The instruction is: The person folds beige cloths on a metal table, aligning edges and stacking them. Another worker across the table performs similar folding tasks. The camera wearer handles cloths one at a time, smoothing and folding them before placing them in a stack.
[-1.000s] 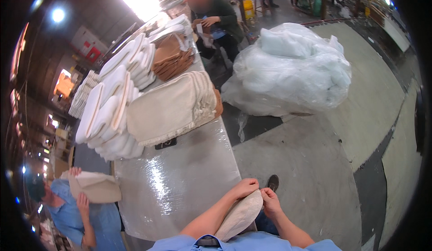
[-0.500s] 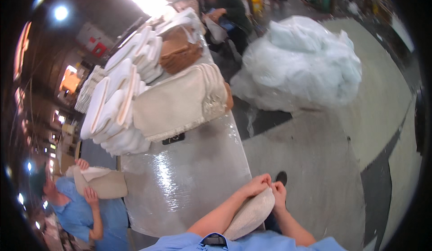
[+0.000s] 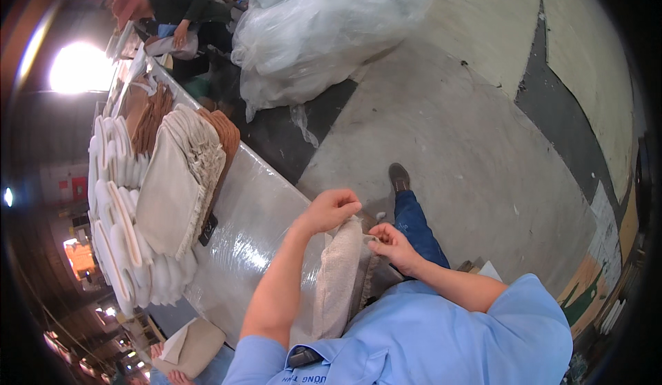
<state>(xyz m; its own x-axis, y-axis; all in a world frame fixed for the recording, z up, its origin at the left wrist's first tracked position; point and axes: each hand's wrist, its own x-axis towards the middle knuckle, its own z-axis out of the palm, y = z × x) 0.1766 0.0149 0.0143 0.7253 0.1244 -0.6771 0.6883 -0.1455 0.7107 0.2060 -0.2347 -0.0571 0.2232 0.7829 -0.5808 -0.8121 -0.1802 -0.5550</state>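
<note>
A beige, coarse-woven cushion cover (image 3: 338, 278) stands up in front of my body, plump and with a frayed edge. At its top corner my left hand (image 3: 334, 209) has its fingers curled closed on the fabric. My right hand (image 3: 392, 241) pinches the cover's open-looking edge on the other side, a little lower. What lies inside the cover is hidden. The cover's lower end rests by the edge of the plastic-wrapped table (image 3: 241, 247).
Stacked beige covers (image 3: 176, 178), brown covers (image 3: 153, 119) and folded white pads (image 3: 117, 212) fill the table's left part. A large clear bag of white stuffing (image 3: 331, 33) lies on the floor. Co-workers sit at the far left (image 3: 186, 12) and lower left (image 3: 189, 350), each holding fabric.
My view has swung right and down, so the table and stacks appear further left. My hands have drawn apart along the cover's top edge, and the cover is more upright.
</note>
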